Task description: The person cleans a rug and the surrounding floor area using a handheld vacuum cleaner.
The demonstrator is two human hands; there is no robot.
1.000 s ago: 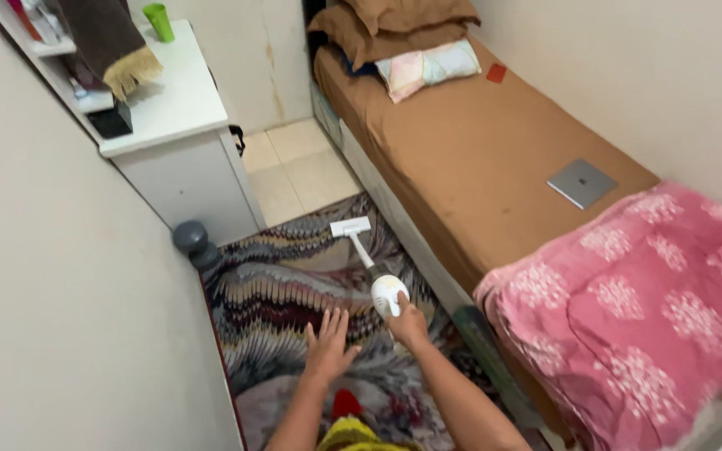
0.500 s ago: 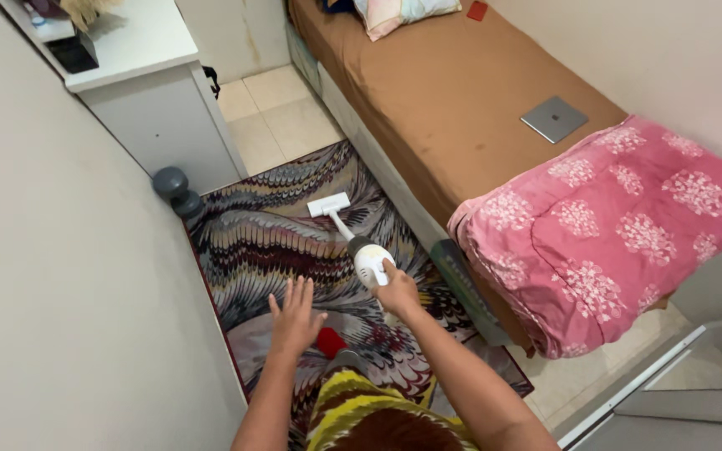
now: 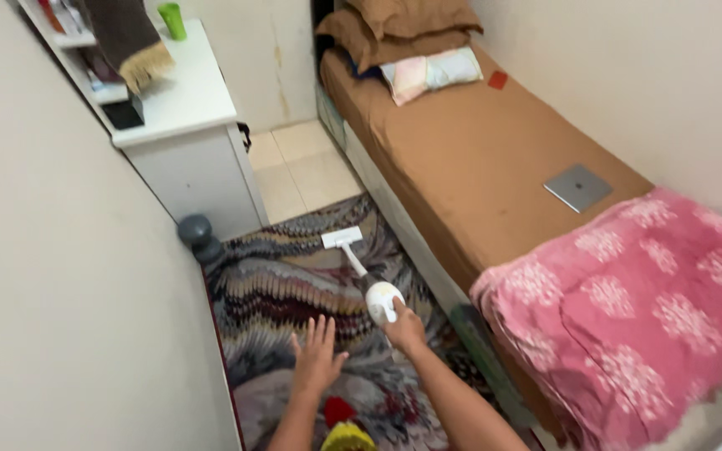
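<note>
- The right hand is wrapped around the rounded white plastic body of a small handheld vacuum, fingers curled shut on its grip.
- The vacuum's thin tube runs away from the person to a flat, rectangular white nozzle head, which rests on the rug near its far edge, roughly midway between the dresser and the bed.
- The left hand is spread, fingers fanned apart, palm down just over the rug (whether it presses on the pile or hovers above it, I cannot tell). It holds nothing and sits just beside the right hand.
- The rug is woven-looking, with wavy zigzag bands of grey, dark red and cream; it fills the narrow strip of floor between the wall and the bed.
- The bed has a smooth brown sheet; a soft pink blanket with pale floral patches is bunched over its near end.
- A flat, grey, slab-like device lies on the sheet, well apart from the hands.
- Brown pillows are stacked at the head of the bed, with a pale patterned cushion in front of them.
- A white dresser with a smooth top stands on the left, a green cup on it.
- Two dark, round objects sit on the floor at the dresser's foot, touching the rug's corner.
</note>
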